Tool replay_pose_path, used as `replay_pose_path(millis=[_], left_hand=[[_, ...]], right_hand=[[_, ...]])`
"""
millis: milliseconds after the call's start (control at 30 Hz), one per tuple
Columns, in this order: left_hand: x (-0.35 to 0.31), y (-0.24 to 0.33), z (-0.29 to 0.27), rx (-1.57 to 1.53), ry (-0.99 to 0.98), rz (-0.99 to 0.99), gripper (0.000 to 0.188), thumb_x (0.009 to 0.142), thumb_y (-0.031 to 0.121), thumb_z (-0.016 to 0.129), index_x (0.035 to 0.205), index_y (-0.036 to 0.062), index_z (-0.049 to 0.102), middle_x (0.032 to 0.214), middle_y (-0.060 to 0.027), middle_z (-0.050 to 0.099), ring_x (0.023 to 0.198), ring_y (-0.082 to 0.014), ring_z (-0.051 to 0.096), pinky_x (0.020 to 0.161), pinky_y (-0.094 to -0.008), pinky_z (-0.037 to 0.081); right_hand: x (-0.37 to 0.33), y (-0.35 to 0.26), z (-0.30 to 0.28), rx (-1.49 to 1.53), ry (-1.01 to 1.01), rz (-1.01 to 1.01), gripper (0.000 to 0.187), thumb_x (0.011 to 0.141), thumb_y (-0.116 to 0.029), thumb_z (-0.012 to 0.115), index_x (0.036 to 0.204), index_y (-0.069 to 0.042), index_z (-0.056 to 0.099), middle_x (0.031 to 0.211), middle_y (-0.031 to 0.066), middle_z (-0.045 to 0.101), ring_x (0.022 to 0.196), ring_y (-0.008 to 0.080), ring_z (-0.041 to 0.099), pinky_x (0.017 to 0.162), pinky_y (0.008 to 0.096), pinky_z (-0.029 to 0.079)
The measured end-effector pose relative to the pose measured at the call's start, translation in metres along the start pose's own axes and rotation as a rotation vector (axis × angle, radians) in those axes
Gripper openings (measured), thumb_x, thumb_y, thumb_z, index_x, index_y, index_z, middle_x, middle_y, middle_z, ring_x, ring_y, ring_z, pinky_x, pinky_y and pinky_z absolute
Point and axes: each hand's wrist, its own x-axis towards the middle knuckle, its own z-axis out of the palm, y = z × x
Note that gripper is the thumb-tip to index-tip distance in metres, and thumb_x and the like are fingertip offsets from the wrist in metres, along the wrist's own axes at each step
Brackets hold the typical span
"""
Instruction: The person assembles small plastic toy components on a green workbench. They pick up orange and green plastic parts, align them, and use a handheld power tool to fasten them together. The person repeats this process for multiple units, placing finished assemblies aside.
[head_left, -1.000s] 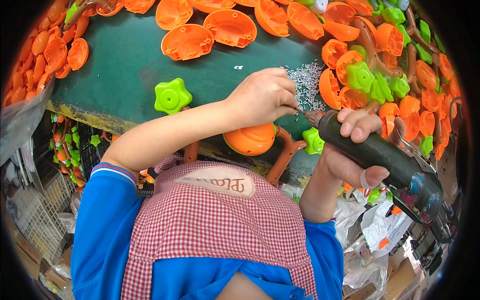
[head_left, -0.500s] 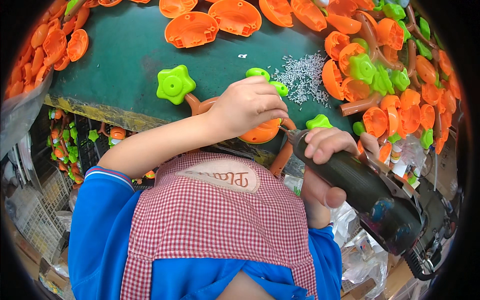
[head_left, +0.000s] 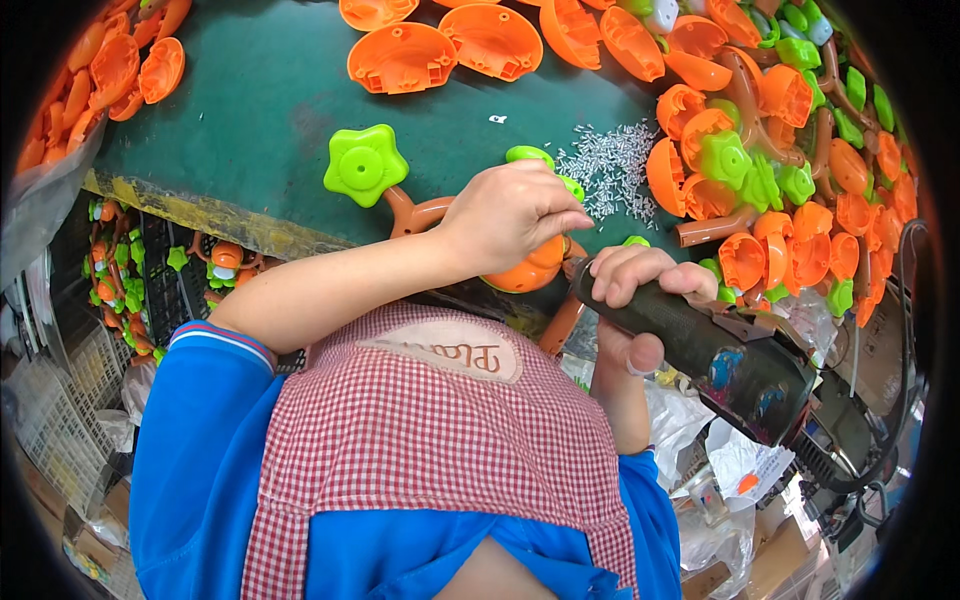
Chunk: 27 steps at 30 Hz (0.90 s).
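My right hand (head_left: 640, 300) is wrapped round a black electric screwdriver (head_left: 710, 350), its front end pointing left at an orange rounded plastic part (head_left: 528, 270). The screwdriver's tip is hard to make out beside that part. My left hand (head_left: 515, 215) is closed above the orange part, thumb and fingers pressed together; whatever they pinch is hidden. From under the left wrist a brown branch-shaped piece (head_left: 415, 212) leads to a green star-shaped knob (head_left: 366, 166). Green rounded pieces (head_left: 528, 155) show just beyond my left hand.
A pile of small silver screws (head_left: 615, 170) lies on the green tabletop (head_left: 250, 120). Orange half shells (head_left: 402, 60) line the far side. Mixed orange, green and brown parts (head_left: 725, 160) heap up at right. A bag of orange shells (head_left: 115, 65) stands at left; a cable (head_left: 900, 400) hangs right.
The view has shifted slightly. The screwdriver's rear end has swung up and left, so its body lies more level. My left hand stays pinched above the orange part.
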Motion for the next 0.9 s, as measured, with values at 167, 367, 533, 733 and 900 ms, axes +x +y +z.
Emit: replay_pose_path(millis=[167,367,533,733,900], left_hand=[[0.004,-0.002,-0.001,-0.011,0.047,0.052,0.014,0.076,0.018,0.077,0.080,0.0068,0.071,0.073,-0.0060,0.064,0.071,-0.0250,0.061,0.067,-0.0345,0.049],[-0.010,0.008,-0.024,0.275,0.029,0.446,0.021,0.065,0.023,0.078,0.069,0.0102,0.062,0.071,0.0002,0.056,0.074,-0.0184,0.058,0.068,-0.0326,0.050],[-0.015,0.010,-0.026,0.327,-0.030,0.492,0.026,0.057,0.019,0.081,0.076,0.0075,0.068,0.074,-0.0021,0.059,0.075,-0.0213,0.060,0.068,-0.0340,0.052],[-0.028,0.016,-0.034,0.249,-0.123,0.248,0.047,0.056,0.021,0.085,0.098,0.0092,0.070,0.100,-0.0056,0.064,0.097,-0.0255,0.061,0.081,-0.0369,0.052],[-0.040,0.005,-0.047,0.263,-0.240,0.120,0.073,0.052,0.023,0.088,0.121,0.0172,0.064,0.136,-0.0038,0.054,0.126,-0.0327,0.048,0.097,-0.0406,0.050]], right_hand=[[0.016,-0.010,-0.002,0.050,-0.002,0.105,0.090,0.077,-0.048,0.080,0.137,-0.001,0.033,0.077,0.0102,0.060,0.068,0.0228,0.059,0.066,0.0391,0.051],[0.026,-0.039,0.010,0.028,0.000,-0.147,0.090,0.084,-0.064,0.064,0.147,-0.010,0.029,0.080,0.0046,0.055,0.068,0.0176,0.054,0.071,0.0366,0.046],[0.027,-0.036,0.018,0.035,-0.040,-0.148,0.089,0.083,-0.064,0.065,0.146,-0.011,0.031,0.080,0.0053,0.056,0.067,0.0184,0.055,0.070,0.0377,0.046],[0.014,-0.037,0.035,0.038,0.087,-0.148,0.094,0.082,-0.060,0.069,0.150,-0.011,0.026,0.080,0.0078,0.059,0.068,0.0224,0.059,0.070,0.0417,0.049],[0.000,-0.048,0.042,-0.035,-0.081,-0.081,0.089,0.085,-0.051,0.071,0.148,-0.008,0.026,0.085,0.0114,0.061,0.072,0.0251,0.060,0.073,0.0440,0.049]])
